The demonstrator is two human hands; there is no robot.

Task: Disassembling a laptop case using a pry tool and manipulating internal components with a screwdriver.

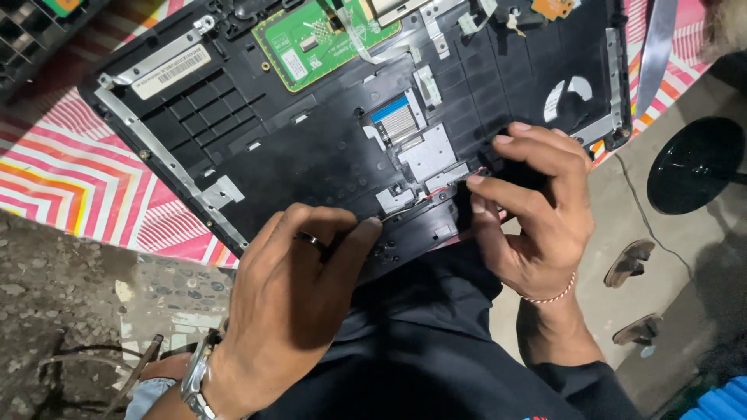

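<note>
An opened black laptop shell (257, 148) lies inside-up on a table with a pink striped cloth (70, 179). It carries a green circuit board (319, 39), silver metal brackets (424, 152) and thin wires near its front edge. My left hand (296, 303), with a ring and a wristwatch, presses its fingers on the shell's near edge. My right hand (533, 210), with a thread bracelet, pinches a small dark part by the wires at the shell's front right.
Dark trousers (420, 342) fill the lower middle. A round black stool base (696, 163) and a pair of sandals (632, 260) sit on the concrete floor at right. Rough ground with cables lies at lower left. A blue object (724, 400) shows at the bottom right corner.
</note>
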